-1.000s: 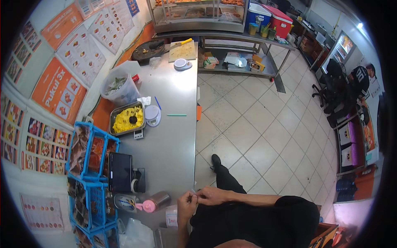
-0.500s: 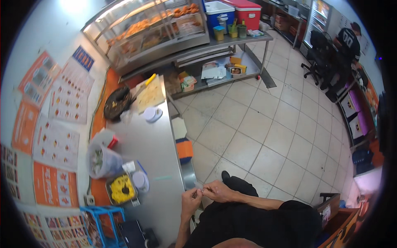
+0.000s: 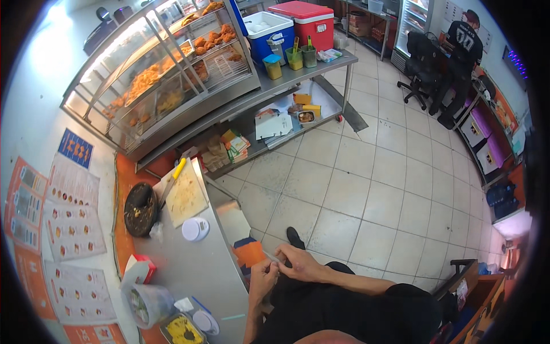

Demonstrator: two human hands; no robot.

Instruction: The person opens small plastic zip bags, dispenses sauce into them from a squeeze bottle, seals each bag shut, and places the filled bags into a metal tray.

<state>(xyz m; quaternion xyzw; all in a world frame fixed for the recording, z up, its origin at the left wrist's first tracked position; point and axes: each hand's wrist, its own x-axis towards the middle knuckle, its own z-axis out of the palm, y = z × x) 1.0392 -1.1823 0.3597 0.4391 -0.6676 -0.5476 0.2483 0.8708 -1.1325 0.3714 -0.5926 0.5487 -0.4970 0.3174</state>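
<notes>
My left hand (image 3: 262, 282) and my right hand (image 3: 300, 265) meet in front of my dark clothing, beside the edge of the steel counter (image 3: 213, 274). Their fingertips pinch a small pale strip (image 3: 274, 261) between them; it is too small to identify. An orange cloth (image 3: 250, 253) lies on the counter's edge just left of the hands. My dark shoe (image 3: 294, 237) shows on the tiled floor above them.
The counter holds a cutting board (image 3: 184, 199), a yellow-handled knife (image 3: 178, 169), a dark bowl (image 3: 139, 209), a white lid (image 3: 195, 229), a tub of greens (image 3: 143, 302) and a tray of yellow food (image 3: 183, 331). Behind stand a fried-food display case (image 3: 166, 80), blue and red coolers (image 3: 265, 31), and a person (image 3: 464, 40).
The view has swung up and right, from the counter and wall posters toward the display case. My hands stay together by the counter's edge, still working the small strip.
</notes>
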